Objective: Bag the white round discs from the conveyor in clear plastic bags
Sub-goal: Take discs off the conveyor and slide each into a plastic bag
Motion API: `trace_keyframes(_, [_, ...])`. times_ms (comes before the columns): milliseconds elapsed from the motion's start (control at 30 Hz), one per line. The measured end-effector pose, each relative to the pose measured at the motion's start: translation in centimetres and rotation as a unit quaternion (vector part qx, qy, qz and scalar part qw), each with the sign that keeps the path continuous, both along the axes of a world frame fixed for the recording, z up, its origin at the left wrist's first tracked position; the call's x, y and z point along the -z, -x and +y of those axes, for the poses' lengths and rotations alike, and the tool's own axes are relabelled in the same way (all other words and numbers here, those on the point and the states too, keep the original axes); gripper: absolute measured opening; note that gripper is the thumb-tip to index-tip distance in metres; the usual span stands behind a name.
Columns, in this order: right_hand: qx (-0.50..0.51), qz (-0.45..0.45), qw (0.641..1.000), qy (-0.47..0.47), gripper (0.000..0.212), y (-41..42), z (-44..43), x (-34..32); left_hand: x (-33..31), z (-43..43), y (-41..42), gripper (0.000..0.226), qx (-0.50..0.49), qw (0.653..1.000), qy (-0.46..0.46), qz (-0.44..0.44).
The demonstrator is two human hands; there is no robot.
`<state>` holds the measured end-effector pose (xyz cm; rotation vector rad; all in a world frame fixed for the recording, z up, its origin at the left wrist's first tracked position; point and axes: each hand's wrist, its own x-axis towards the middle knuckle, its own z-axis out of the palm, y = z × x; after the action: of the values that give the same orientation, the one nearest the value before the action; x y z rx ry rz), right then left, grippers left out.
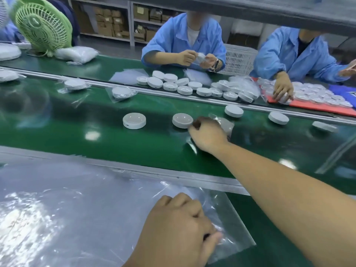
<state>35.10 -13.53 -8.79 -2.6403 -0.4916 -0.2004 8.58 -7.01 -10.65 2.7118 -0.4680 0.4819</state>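
Note:
My right hand (207, 134) reaches out over the green conveyor belt (115, 143). Its curled fingers hold a clear bag with a disc in it (225, 124), which lies on the belt. A bare white disc (182, 120) sits just left of its knuckles, and another (134, 120) lies further left. More bare discs (233, 111) (278, 117) lie to the right. Close to me, my left hand (181, 228) pinches the corner of a clear plastic bag (234, 231) on a stack of bags (77, 199).
Bagged discs (121, 92) (75, 84) lie along the belt's far edge. Across the belt, two people in blue coats work beside a pile of discs (185, 83) and a red tray (317, 107). A green fan (41, 26) stands far left.

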Motion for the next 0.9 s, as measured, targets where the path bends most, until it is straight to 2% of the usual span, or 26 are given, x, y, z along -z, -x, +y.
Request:
trace_keyframes(67, [-0.034, -0.039, 0.995, 0.082, 0.039, 0.0, 2.8, 1.0, 0.1, 0.0, -0.1, 0.022, -0.005, 1.0, -0.009, 0.008])
trace_keyframes(133, [-0.049, -0.002, 0.989, 0.143, 0.062, -0.9, 5.0, 1.8, 0.1, 0.1, -0.1, 0.022, 0.0, 1.0, -0.026, 0.011])
trace_keyframes(233, [-0.033, 0.055, 0.988, 0.142, 0.08, -2.7, 6.7, 2.5, -0.2, 0.2, -0.2, 0.025, 0.007, 0.999, -0.038, 0.02])
trace_keyframes(333, [0.01, 0.054, 0.99, 0.128, 0.086, -3.9, 7.7, 3.0, 0.4, -0.2, -0.3, 0.02, -0.007, 0.999, -0.042, 0.028])
trace_keyframes(467, [0.043, -0.007, 0.995, 0.087, 0.068, -3.7, 9.2, 3.0, 0.9, -0.2, -0.6, 0.013, -0.023, 0.999, -0.034, -0.017])
trace_keyframes(567, [-0.003, -0.044, 0.999, 0.032, 0.062, -2.3, 8.9, 2.6, 0.9, 0.0, -0.6, 0.009, -0.014, 0.998, -0.025, -0.057])
trace_keyframes(733, [-0.068, -0.001, 0.984, -0.164, 0.037, 1.4, 4.2, -0.1, 1.3, -0.2, -0.4, 0.013, -0.02, 0.997, 0.029, -0.063])
trace_keyframes(900, [-0.106, 0.115, 0.927, -0.341, 0.02, 8.1, -5.6, -1.5, 0.8, -0.2, -0.1, 0.018, -0.045, 0.996, 0.07, -0.032])
